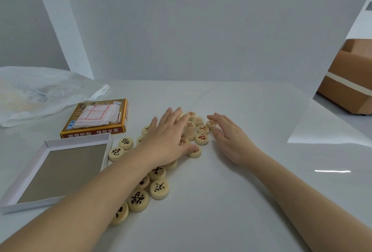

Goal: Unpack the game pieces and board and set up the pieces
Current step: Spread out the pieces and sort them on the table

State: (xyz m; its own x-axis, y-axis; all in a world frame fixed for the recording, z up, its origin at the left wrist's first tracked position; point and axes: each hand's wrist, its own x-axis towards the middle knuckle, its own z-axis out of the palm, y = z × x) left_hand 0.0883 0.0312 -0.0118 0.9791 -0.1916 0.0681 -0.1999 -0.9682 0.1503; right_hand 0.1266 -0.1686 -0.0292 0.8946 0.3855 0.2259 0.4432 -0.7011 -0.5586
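Several round wooden game pieces (159, 189) with black or red characters lie loose in a heap on the white table (231, 201). My left hand (168, 137) rests flat on the middle of the heap, fingers spread, covering some pieces. My right hand (229, 132) lies open at the heap's right edge, fingertips touching a red-marked piece (212, 124). The folded board (93, 116), white with red lines, lies on top of the orange game box (94, 119) at the left.
The box's empty white lid (60, 168) lies upside down at the near left. A crumpled plastic bag (40, 92) sits at the far left. A brown cardboard carton (350, 78) stands beyond the table's right edge. A wall runs behind the table.
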